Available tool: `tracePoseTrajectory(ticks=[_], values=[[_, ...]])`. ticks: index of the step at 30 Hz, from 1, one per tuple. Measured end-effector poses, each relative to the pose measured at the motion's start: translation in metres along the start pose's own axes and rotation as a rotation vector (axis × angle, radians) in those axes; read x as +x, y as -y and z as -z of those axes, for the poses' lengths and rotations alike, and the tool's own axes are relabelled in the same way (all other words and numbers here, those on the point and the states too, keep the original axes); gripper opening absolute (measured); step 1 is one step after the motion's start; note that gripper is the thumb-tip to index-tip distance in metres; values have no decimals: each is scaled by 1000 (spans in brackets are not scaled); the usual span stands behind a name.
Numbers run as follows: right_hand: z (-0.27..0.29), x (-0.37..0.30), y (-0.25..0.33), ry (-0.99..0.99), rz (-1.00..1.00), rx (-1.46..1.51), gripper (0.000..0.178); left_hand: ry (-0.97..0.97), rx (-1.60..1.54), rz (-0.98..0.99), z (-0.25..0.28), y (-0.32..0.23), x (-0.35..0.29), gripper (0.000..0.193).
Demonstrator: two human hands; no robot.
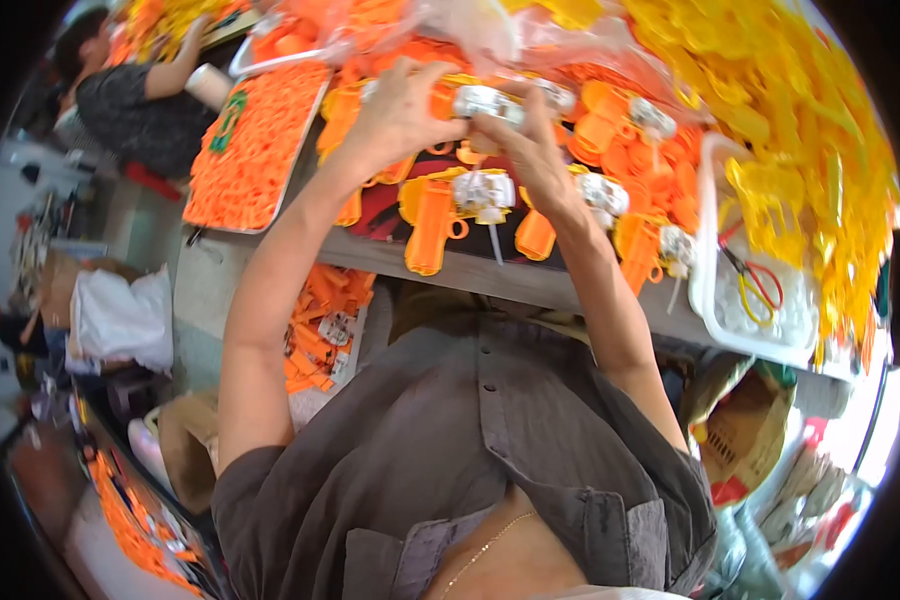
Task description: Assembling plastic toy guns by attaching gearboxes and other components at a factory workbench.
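My left hand (398,112) curves around an orange and yellow toy gun shell in the far row, its thumb and forefinger at the shell's edge. Over the same shell, the fingers of my right hand (532,152) close on a white mechanism block (488,103). My fingers partly cover both parts. Closer to me lies another orange toy gun half (431,225), with a white mechanism (484,192) seated in it and a thin pale strip hanging down. More halves with white blocks lie beside it, such as an orange toy gun half (638,245) to the right.
A tray of small orange parts (255,150) stands left, with a green piece on top. At right, a white bin (707,260) holds red-and-yellow-handled pliers (760,290) below heaped yellow shells (810,130). A box of orange parts (320,335) sits under the table edge. Another person (135,105) works far left.
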State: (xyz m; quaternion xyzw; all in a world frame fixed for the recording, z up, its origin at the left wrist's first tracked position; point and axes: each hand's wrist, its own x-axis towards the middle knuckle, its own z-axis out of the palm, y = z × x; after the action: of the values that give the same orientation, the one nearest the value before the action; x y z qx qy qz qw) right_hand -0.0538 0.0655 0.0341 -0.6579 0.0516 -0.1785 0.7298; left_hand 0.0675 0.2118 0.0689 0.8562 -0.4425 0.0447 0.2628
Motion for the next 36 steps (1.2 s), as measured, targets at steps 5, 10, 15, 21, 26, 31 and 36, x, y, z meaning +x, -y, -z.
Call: tracePoseTrajectory(ticks=[5,10,15,21,26,31,36], values=[[-4,-3,8,-10,-30,63,42,7,-27,-184,7,-4,-1,76],[-7,6,4,144,-25,-10,43,132,45,-268,35,-2,-10,85],[-25,9,14,356,-75,-27,47,457,-163,-61,60,24,-6,81],[-51,14,9,391,34,-175,53,467,-301,-15,70,44,-31,74],[-79,26,18,449,-202,-120,52,420,-427,147,85,64,-50,65],[-107,46,0,512,-198,-95,54,500,-556,317,101,98,-62,54],[-113,55,-4,579,-288,-53,53,534,-637,378,105,110,-68,51]])
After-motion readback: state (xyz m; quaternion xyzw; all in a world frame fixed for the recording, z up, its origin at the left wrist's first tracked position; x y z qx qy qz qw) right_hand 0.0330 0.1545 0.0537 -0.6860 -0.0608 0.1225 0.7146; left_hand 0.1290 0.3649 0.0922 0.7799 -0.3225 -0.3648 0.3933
